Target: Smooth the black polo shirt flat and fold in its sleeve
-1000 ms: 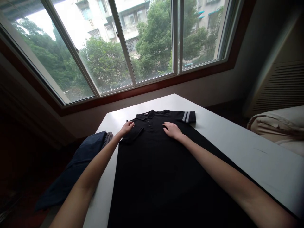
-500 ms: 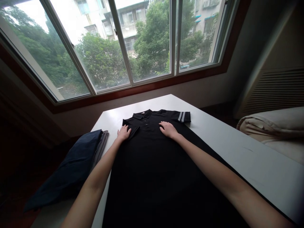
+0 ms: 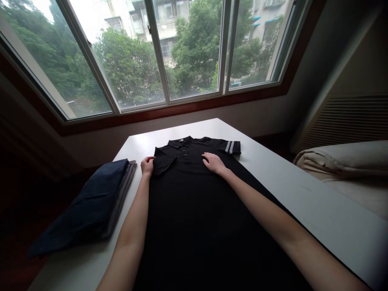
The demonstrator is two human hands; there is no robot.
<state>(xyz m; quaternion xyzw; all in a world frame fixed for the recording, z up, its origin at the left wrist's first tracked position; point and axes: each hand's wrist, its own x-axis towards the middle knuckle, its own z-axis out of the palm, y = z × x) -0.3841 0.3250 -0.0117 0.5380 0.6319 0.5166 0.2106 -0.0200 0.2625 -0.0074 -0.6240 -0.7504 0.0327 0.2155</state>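
A black polo shirt (image 3: 194, 210) lies spread on the white table (image 3: 303, 194), its collar toward the window. Its right sleeve (image 3: 232, 147), with two pale stripes, sticks out to the side, while the left sleeve (image 3: 163, 162) is folded inward over the body. At the left edge of the shirt, by that fold, my left hand (image 3: 147, 166) is closed in a pinch on the fabric. My right hand (image 3: 214, 162) rests flat on the chest, fingers extended, to the right of the button placket (image 3: 184, 153).
Folded dark blue and grey clothes (image 3: 87, 198) lie along the table's left side. A beige cushioned seat (image 3: 348, 165) stands at the right. Beyond the far table edge are a wall and a wide window (image 3: 194, 48).
My left hand has moved left from lying on the folded sleeve to pinching the shirt's edge. My right hand stays nearly in place. The view has shifted slightly.
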